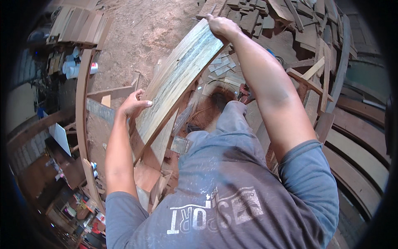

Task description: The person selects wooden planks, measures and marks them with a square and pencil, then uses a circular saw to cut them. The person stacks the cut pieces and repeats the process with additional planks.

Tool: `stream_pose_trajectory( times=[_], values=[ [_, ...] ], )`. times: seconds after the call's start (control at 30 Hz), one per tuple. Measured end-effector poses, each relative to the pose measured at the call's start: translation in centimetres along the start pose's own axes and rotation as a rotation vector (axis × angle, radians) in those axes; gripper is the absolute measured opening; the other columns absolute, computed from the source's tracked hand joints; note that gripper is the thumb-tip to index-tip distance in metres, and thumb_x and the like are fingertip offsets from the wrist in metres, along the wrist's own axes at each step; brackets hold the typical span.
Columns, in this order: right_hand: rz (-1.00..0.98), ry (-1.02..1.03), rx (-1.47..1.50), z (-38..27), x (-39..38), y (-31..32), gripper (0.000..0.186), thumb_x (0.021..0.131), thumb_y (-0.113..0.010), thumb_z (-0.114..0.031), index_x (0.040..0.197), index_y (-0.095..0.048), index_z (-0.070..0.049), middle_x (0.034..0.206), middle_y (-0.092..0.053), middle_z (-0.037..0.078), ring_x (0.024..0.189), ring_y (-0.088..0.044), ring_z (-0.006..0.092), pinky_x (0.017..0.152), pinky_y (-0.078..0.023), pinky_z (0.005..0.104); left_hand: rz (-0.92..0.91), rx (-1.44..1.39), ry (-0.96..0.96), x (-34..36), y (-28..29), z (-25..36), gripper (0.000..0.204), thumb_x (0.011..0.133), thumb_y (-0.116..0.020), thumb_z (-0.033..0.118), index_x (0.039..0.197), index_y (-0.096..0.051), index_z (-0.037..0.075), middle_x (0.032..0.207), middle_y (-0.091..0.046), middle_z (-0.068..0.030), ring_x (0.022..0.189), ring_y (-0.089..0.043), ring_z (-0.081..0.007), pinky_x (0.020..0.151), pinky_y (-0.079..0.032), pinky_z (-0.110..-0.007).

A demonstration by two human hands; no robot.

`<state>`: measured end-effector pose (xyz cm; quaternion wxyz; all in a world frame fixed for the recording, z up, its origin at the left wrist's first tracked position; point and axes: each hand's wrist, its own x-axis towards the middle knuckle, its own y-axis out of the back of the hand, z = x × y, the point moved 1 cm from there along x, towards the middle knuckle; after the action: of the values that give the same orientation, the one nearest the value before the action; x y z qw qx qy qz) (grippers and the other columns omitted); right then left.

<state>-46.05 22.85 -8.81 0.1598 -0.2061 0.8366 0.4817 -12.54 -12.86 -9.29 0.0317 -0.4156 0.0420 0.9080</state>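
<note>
A long, wide wooden board [178, 74] with pale grain and dark streaks slants across the middle of the view, from lower left to upper right. My right hand [223, 27] is closed over its far upper end, the fingers partly hidden behind the edge. Along the board's left edge, nearer its lower end, my left hand [134, 103] grips with the thumb lying on the top face and the other fingers mostly out of sight beneath. Below the board, a lighter plank [165, 139] leans among other wood.
Scrap wood [248, 18] is heaped at the far right. Small flat offcuts [222, 64] lie on the dusty floor [137, 37]. A long curved-looking beam [83, 112] runs along the left. White buckets [72, 70] and stacked boards [81, 25] stand at the far left; thick planks [356, 153] lie at right.
</note>
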Motion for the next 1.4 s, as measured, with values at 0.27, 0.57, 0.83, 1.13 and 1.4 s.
stream_pose_trajectory(
  times=[0.27,0.57,0.83,1.13,1.4],
  values=[
    [-0.059,-0.091,0.049,0.2,2.4,-0.8,0.081,0.113,-0.025,-0.064,0.159,-0.058,-0.007,0.165,-0.054,0.021,0.156,-0.047,0.0407,0.13,-0.034,0.0515,0.375,0.378,-0.177,-3.6,-2.2,1.1,0.101,0.069,-0.102,0.045,0.156,-0.058,0.02,0.15,-0.059,-0.0145,0.142,-0.054,-0.0304,0.121,-0.045,-0.05],
    [-0.119,0.012,0.212,1.6,4.6,-0.9,0.093,0.111,-0.026,-0.075,0.153,-0.062,0.0,0.163,-0.052,0.029,0.156,-0.045,0.0443,0.13,-0.032,0.0503,0.734,0.746,-0.756,-5.3,-12.8,-1.5,0.062,0.073,-0.094,0.037,0.13,-0.08,0.018,0.151,-0.062,-0.0134,0.144,-0.052,-0.0404,0.122,-0.043,-0.056],
    [-0.251,0.976,-0.398,-0.1,-1.5,8.1,0.077,0.103,-0.069,-0.058,0.16,-0.054,-0.009,0.156,-0.062,0.02,0.147,-0.059,0.0337,0.124,-0.047,0.0469,0.855,0.836,-0.71,-5.7,-14.0,-1.8,0.058,0.069,-0.092,0.03,0.126,-0.081,0.019,0.15,-0.064,-0.0084,0.137,-0.055,-0.0348,0.12,-0.041,-0.052],
    [-0.291,1.137,-0.751,0.2,-3.6,7.6,0.085,0.088,-0.086,-0.027,0.164,-0.049,-0.017,0.166,-0.051,0.011,0.146,-0.058,0.0366,0.121,-0.052,0.0474,0.849,0.78,-0.683,-5.8,-14.5,-1.4,0.063,0.067,-0.091,0.022,0.129,-0.081,0.016,0.152,-0.065,-0.0103,0.136,-0.057,-0.037,0.119,-0.047,-0.05],
    [-0.32,1.147,-0.735,-0.3,-3.5,7.8,0.088,0.085,-0.088,-0.024,0.165,-0.051,-0.02,0.168,-0.049,0.014,0.147,-0.056,0.0394,0.121,-0.052,0.0484,0.857,0.735,-0.671,-5.6,-14.5,-1.6,0.06,0.067,-0.093,0.026,0.126,-0.084,0.018,0.151,-0.067,-0.0083,0.13,-0.058,-0.034,0.118,-0.047,-0.048]
  ],
)
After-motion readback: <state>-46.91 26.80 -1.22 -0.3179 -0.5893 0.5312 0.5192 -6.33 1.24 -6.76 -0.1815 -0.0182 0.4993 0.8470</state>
